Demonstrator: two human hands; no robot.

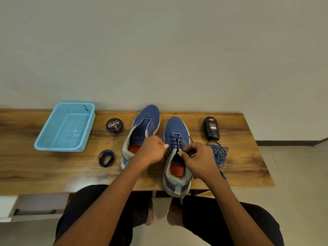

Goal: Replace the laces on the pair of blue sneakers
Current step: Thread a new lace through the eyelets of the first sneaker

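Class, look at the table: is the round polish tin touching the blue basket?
Apart. The head view shows bare wood between the polish tin and the right-hand wall of the basket; the tin stands alone on the table.

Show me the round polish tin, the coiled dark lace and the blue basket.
polish tin (pixel 114 125), head view, middle of its lid
coiled dark lace (pixel 106 158), head view, on its strands
blue basket (pixel 40 146), head view, near rim

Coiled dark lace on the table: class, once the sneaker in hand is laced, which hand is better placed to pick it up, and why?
Probably the left hand. The coiled dark lace lies to its left, beside the unlaced sneaker, while the right hand would have to cross the laced sneaker.
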